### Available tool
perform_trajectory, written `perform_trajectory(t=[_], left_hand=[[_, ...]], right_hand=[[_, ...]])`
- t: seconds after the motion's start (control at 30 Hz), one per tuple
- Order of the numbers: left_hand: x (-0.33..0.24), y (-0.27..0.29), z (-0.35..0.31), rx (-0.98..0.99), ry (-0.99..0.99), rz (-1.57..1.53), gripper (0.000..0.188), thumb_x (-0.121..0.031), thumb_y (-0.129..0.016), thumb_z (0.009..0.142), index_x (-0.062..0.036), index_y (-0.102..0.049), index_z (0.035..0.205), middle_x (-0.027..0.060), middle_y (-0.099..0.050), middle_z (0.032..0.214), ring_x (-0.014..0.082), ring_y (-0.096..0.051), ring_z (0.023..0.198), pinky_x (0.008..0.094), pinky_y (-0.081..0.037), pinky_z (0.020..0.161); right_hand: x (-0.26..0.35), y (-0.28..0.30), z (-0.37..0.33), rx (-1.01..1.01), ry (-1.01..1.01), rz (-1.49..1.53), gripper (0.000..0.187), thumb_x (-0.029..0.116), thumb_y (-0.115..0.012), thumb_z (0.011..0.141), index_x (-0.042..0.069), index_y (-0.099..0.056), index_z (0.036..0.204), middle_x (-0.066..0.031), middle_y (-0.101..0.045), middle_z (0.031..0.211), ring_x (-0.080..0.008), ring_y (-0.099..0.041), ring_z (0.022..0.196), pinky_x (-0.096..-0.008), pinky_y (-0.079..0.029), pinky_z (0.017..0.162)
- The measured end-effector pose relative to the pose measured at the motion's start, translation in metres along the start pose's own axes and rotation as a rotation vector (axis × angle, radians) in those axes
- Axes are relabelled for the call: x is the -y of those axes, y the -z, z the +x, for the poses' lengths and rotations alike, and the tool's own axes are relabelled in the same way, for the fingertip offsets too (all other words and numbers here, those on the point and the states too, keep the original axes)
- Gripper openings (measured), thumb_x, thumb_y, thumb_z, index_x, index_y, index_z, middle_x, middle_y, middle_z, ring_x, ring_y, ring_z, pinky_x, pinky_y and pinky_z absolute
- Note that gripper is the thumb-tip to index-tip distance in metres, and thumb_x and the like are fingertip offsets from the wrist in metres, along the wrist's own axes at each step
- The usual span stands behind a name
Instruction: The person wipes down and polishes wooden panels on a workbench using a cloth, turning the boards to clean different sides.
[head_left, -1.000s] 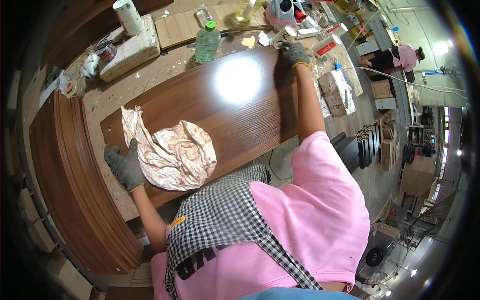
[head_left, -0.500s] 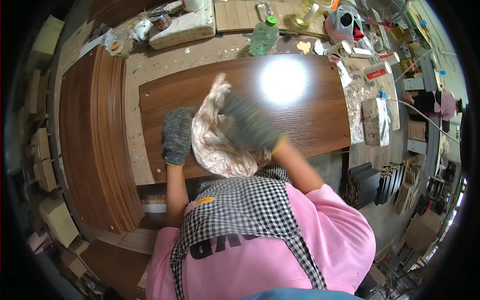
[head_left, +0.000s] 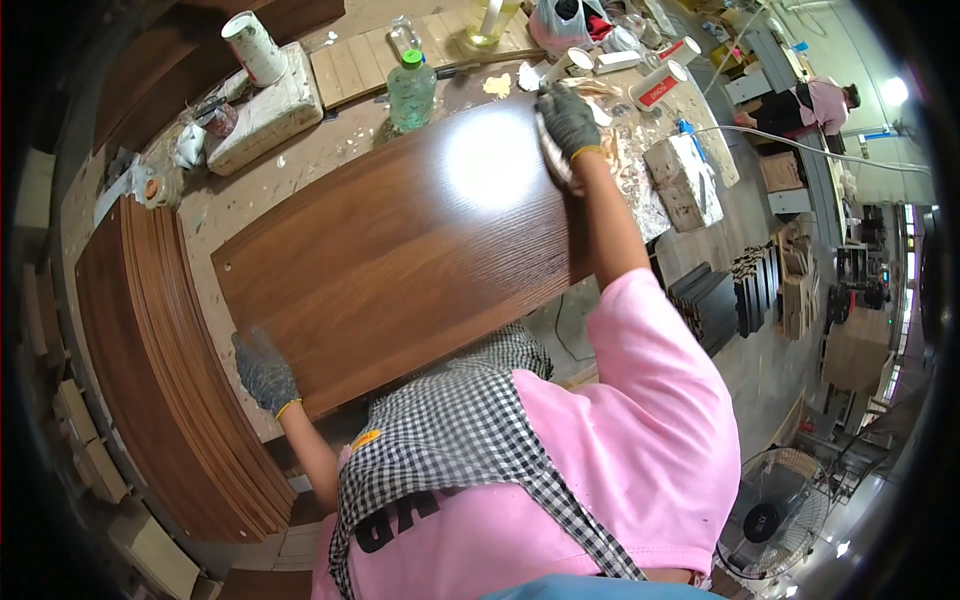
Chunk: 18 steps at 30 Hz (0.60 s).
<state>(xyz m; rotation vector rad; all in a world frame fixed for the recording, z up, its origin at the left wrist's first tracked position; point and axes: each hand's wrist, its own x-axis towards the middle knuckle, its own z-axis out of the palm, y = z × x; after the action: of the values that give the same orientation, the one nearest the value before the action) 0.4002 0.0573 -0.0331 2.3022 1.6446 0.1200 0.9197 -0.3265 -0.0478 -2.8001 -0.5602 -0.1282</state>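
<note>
One dark-brown wood-grain panel [head_left: 400, 270] is lying flat on the spattered workbench [head_left: 275, 180], a white glare washing out part of its glossy grain, the right forearm [head_left: 610, 215] covering some of its end. Right gloved hand [head_left: 569, 120]: is holding a pale cloth [head_left: 553, 160], mostly hiding it. Left gloved hand [head_left: 267, 372]: is blurring at the near-left corner, grip impossible to tell. Green-capped bottle [head_left: 412, 95]: is standing beyond.

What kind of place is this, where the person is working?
Probably a woodworking or furniture workshop: a brown wood-grain board lies on a stained workbench, and a stack of similar boards is at the left.
</note>
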Motion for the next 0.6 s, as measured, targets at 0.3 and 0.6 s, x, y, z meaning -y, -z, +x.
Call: perform_trajectory(t=[0.3, 0.6], left_hand=[[0.029, -0.008, 0.007, -0.124, -0.222, -0.017, 0.065, -0.044, -0.045, 0.106, 0.0052, -0.044, 0.148, 0.0258, -0.046, 0.152, 0.0385, -0.046, 0.139, 0.0425, -0.033, 0.118], [0.024, -0.003, 0.004, -0.168, -0.287, -0.111, 0.056, -0.035, -0.048, 0.104, 0.0036, -0.049, 0.144, 0.0258, -0.049, 0.148, 0.0404, -0.049, 0.136, 0.0464, -0.038, 0.115]], right_hand=[[-0.091, 0.078, 0.04, -0.392, 0.36, -0.098, 0.033, 0.005, -0.047, 0.097, 0.003, -0.058, 0.129, -0.0231, -0.061, 0.125, -0.0363, -0.057, 0.119, -0.0458, -0.043, 0.105], [0.138, -0.035, -0.113, 0.07, 0.281, -0.232, 0.091, 0.064, -0.06, 0.09, 0.016, -0.027, 0.16, -0.0189, -0.022, 0.166, -0.0374, -0.023, 0.153, -0.0751, -0.027, 0.107]])
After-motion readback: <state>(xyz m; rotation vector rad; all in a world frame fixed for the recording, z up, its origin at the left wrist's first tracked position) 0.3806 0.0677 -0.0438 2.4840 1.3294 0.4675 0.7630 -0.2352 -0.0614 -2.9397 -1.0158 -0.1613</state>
